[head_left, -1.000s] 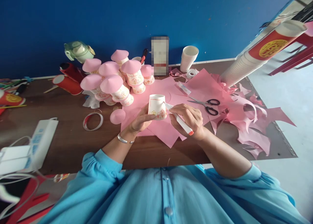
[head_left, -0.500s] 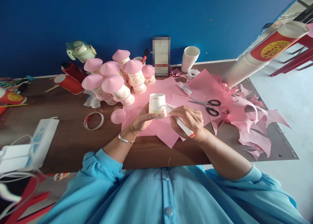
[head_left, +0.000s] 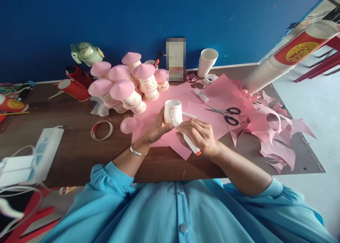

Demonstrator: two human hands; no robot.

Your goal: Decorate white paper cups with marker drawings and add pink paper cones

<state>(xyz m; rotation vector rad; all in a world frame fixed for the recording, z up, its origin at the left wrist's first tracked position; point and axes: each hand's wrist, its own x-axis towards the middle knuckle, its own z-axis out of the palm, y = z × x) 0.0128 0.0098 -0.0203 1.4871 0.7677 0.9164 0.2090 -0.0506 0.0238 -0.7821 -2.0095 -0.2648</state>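
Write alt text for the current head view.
The left hand holds a cup while the right hand points a marker at its side. Pink-roofed cups stand beyond at left; scissors lie on pink paper at right.

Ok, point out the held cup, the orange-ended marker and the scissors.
Held cup (head_left: 175, 114), head view: outer wall.
Orange-ended marker (head_left: 190, 142), head view: lower barrel.
Scissors (head_left: 225, 112), head view: near pivot.

I am noting white on my cup (head_left: 173, 110); red lines are making a square corner on its side, and a coloured drawing, partly hidden, is showing lower down. My marker (head_left: 190, 143) is showing white with an orange-red end. Cone roofs (head_left: 122, 90) are showing plain pink over white stacked cups (head_left: 132, 101) bearing reddish flower drawings. My sleeves (head_left: 113, 177) are showing light blue.
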